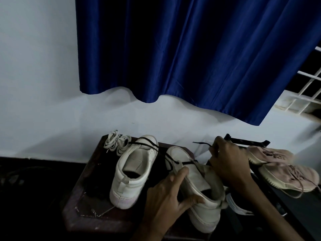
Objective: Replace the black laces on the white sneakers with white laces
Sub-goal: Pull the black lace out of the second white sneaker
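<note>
Low table (83, 197) before the wall, two high-top sneakers on it, toes to the wall: left sneaker (132, 173) farther back, right sneaker (199, 193) nearer, gripped at its left side by the left hand (166, 193). Bundled spare laces (116, 143) lie at the table's far left corner. A loose lace (156, 150) runs from beside them across both sneakers to the right hand (227, 164), which pinches it; a pair of knit trainers (281, 169) sits right of that hand.
</note>
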Available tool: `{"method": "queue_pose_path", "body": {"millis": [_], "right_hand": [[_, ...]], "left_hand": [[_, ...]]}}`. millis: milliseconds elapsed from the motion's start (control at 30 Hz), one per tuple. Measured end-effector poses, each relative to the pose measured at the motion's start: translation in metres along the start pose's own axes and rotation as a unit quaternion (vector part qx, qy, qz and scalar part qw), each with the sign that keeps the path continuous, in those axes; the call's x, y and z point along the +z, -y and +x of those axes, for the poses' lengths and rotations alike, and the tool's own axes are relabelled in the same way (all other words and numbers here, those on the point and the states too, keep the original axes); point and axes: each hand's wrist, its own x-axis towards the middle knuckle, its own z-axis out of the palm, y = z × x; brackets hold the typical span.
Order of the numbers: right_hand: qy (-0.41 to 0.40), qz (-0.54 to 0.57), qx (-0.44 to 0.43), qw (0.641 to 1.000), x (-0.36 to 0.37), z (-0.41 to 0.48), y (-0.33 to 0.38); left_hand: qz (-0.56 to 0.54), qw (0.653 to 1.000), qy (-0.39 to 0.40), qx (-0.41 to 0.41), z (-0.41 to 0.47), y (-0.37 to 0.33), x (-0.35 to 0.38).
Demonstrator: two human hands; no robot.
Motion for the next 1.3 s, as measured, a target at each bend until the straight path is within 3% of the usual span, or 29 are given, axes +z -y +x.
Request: {"method": "queue_pose_path", "body": {"millis": [233,433,633,800,833,867,967,1033,1167,1300], "right_hand": [[0.060,0.291,0.053,0.953,-0.026,0.028,-0.002],[0.098,0.532,0.026,0.840,-0.071,0.070,0.029],[0.026,0.629,-0.032,0.777,-0.100,0.102,0.042],[0.016,0.767,0.044,0.640,-0.061,0.099,0.021],[0.023,0.759,0.068,0.648,-0.042,0.092,0.015],[0.035,0.720,0.086,0.687,-0.022,0.083,0.009],[0.083,0.487,0.079,0.866,0.048,0.053,-0.014],[0.093,0.373,0.069,0.921,0.084,0.035,-0.022],[0.085,0.302,0.032,0.949,0.116,0.013,-0.020],[0.046,0.367,-0.046,0.928,0.118,0.008,-0.017]], "left_hand": [[-0.098,0.993,0.022,-0.057,-0.002,-0.006,-0.011],[0.079,0.994,-0.024,-0.072,0.020,-0.018,-0.027],[0.159,0.985,-0.020,-0.060,0.031,-0.018,-0.054],[0.258,0.963,0.051,-0.066,0.031,-0.023,-0.063],[0.274,0.958,0.063,-0.056,0.032,-0.025,-0.064],[0.290,0.953,0.068,-0.046,0.033,-0.026,-0.064],[0.343,0.936,0.073,-0.014,0.039,-0.032,-0.067],[0.382,0.921,0.074,0.015,0.047,-0.037,-0.069],[0.374,0.920,0.117,0.011,0.075,-0.041,-0.062],[0.337,0.919,0.202,-0.017,0.100,-0.024,-0.041]]}}
